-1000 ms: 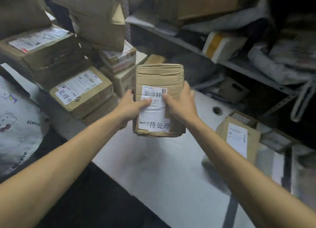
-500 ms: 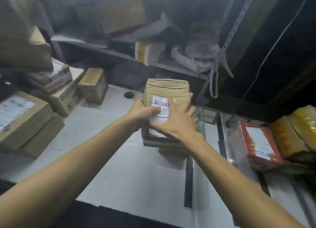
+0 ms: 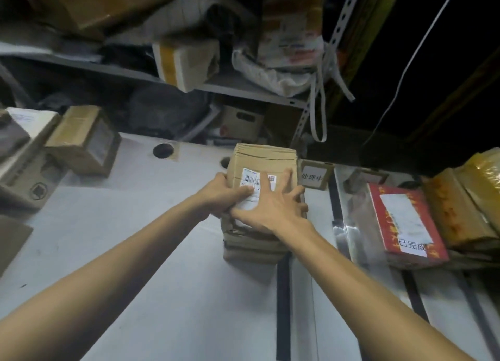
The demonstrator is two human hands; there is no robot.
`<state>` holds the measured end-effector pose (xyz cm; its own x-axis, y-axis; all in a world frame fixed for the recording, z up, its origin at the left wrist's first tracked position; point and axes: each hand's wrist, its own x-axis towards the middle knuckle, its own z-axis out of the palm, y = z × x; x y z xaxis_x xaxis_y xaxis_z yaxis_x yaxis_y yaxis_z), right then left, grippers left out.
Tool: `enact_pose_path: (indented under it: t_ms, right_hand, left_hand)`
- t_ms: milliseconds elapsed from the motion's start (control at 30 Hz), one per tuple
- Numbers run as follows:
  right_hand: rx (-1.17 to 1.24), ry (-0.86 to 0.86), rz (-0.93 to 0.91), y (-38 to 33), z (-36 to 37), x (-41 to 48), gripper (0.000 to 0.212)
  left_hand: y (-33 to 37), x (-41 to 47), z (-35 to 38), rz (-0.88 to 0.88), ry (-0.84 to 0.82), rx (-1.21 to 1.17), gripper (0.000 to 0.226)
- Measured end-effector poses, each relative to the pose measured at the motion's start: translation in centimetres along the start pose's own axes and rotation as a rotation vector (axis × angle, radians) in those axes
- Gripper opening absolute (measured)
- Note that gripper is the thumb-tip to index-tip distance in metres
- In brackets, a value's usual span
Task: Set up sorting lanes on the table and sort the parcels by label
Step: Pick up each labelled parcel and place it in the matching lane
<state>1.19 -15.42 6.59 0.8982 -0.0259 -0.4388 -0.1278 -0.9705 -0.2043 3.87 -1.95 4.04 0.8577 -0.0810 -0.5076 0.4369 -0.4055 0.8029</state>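
Parcel (image 3: pixel 265 159) of creased cardboard, held atop stack (image 3: pixel 251 249) on table (image 3: pixel 135 252) beside tape line (image 3: pixel 283 293), gripped at left edge by left hand (image 3: pixel 221 195), pressed flat under spread right hand (image 3: pixel 273 209); judged light and stiff, best taken by side edges.

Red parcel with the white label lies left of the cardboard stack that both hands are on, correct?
Not left: in the head view the red parcel lies right of the cardboard stack. The left hand and right hand are both on it.
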Motion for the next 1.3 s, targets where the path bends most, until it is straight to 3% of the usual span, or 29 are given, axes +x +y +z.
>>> enact_pose_path:
  t_ms: [133,167,300,467,633,767,933,1067,1167,1300]
  right_hand:
    - [-0.131,0.039,-0.078,-1.0,-1.7,0.1,0.103]
    - [-0.128,0.071,-0.135,-1.8,-2.2,0.3,0.096]
    - [0.084,0.111,-0.409,-7.4,-3.6,0.8,0.061]
    - [0.327,0.004,-0.674,-17.8,-2.7,0.6,0.041]
    - [0.37,-0.135,-0.834,-28.6,0.3,-1.4,0.04]
    - [0.313,-0.203,-0.904,-35.6,3.8,-2.9,0.038]
    - [0.185,-0.332,-0.857,-41.4,9.3,-3.9,0.057]
    - [0.26,-0.419,-0.691,-43.7,13.5,-3.6,0.082]
    - [0.351,-0.54,-0.522,-44.3,15.1,-3.4,0.073]
    - [0.565,-0.664,-0.385,-44.9,15.6,-3.7,0.059]
  left_hand:
    - [1.0,-1.1,-1.0,0.0,-0.043,0.074,0.037]
    - [1.3,-1.3,-1.6,0.008,-0.026,0.071,0.043]
    - [1.3,-4.0,-7.4,0.102,0.126,0.025,0.052]
    - [-2.1,-10.2,-17.6,0.209,0.376,0.154,0.041]
    - [-9.3,-16.8,-27.2,0.108,0.652,0.11,0.029]
    - [-15.0,-21.4,-32.0,0.004,0.756,0.045,0.024]
    - [-21.1,-23.5,-35.9,-0.08,0.831,0.154,0.027]
    - [-24.5,-22.0,-36.7,-0.28,0.708,0.424,0.05]
    - [-25.4,-20.7,-36.1,-0.409,0.627,0.641,0.059]
    - [-24.7,-20.0,-37.1,-0.342,0.767,0.594,0.055]
